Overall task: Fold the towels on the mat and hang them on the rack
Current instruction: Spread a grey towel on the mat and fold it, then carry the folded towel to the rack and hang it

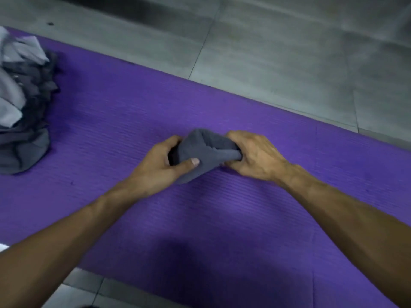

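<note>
Both hands work 1 dark grey towel (204,152) at the middle of the purple mat (133,121). The left hand (160,165) has its grip curled round the towel's left end, thumb pressed across the cloth; the right hand (251,156) pinches the bunched right end between curled fingers. The towel is crumpled into a lump between them, its lower corner touching the mat. A pile of grey towels (22,103) waits at the mat's far left, well apart. No rack is in view. The likely trouble: with the cloth this bunched, the edges are hidden, so a fold started now could come out lopsided, or a corner could slip from the pinch when the towel is spread.
</note>
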A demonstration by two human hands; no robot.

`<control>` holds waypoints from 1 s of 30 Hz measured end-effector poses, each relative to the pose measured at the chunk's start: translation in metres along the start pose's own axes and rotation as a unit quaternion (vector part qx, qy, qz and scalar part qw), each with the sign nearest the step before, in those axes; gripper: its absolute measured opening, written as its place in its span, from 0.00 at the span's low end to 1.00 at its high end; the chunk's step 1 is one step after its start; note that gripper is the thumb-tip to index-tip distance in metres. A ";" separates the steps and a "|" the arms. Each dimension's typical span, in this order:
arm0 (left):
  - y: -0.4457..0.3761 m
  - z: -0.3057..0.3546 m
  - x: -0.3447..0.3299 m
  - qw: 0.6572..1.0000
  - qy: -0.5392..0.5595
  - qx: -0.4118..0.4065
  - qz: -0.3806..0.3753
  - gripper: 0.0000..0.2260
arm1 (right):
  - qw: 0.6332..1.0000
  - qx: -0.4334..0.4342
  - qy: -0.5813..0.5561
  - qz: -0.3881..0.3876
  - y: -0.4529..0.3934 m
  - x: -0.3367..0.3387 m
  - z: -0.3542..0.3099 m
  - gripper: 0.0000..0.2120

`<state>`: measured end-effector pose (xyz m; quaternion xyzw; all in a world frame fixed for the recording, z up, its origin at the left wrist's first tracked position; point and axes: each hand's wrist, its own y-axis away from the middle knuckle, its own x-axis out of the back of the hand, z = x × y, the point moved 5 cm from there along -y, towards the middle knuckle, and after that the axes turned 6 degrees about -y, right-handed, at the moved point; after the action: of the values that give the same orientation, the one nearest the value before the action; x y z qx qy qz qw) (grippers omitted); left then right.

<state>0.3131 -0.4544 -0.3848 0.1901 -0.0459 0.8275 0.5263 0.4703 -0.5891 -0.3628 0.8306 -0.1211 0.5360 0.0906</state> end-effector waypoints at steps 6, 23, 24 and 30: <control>0.014 0.032 0.025 0.986 -0.149 0.047 0.059 0.20 | 0.997 -0.075 0.026 -0.006 0.012 0.045 -0.025 0.19; 0.132 0.431 0.090 0.899 -0.415 -0.016 -0.138 0.09 | 0.917 -0.383 -0.031 0.107 0.168 0.412 -0.204 0.17; 0.141 0.457 0.087 0.895 -0.419 -0.028 -0.148 0.10 | 0.912 -0.391 -0.036 0.120 0.179 0.435 -0.214 0.17; 0.179 0.587 0.045 0.868 -0.459 -0.075 -0.176 0.12 | 0.893 -0.415 -0.048 0.166 0.253 0.549 -0.242 0.16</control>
<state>0.2936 -0.6572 0.1958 0.5136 -0.3097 0.5347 0.5953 0.4020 -0.8193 0.2421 0.7096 -0.4732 0.4038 0.3310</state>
